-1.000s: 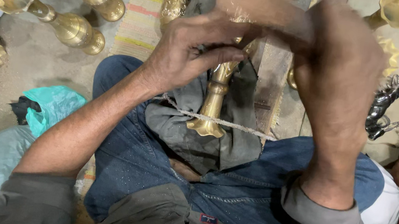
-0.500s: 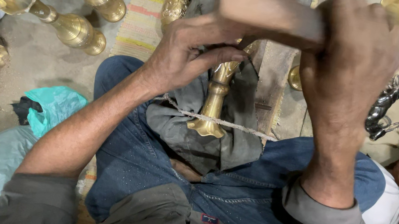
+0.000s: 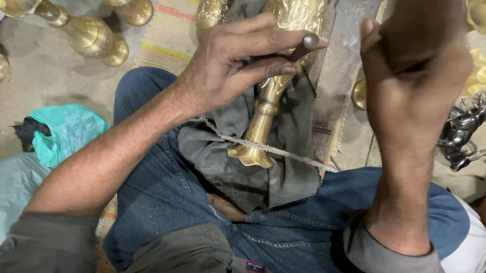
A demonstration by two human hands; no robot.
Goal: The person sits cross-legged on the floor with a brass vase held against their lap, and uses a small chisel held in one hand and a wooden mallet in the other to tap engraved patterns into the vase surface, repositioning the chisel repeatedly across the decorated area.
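Left hand (image 3: 240, 56): pinched a dark punch (image 3: 304, 43) against the brass vase (image 3: 286, 44).
Right hand (image 3: 417, 74): raised; grip hidden, cannot tell.
Room: finished vases (image 3: 74, 0) crowded the floor (image 3: 48, 69) left.

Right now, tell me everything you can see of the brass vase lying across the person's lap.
The tall engraved brass vase lies lengthwise on a dark grey cloth, flared foot toward the person, mouth out of view. Its body bears leaf-like chasing; the slim stem is ringed. A thin cord crosses its base. The left hand rests on it, pinching a small dark punch.

Small red-blue label (image 3: 254, 267) on shirt hem
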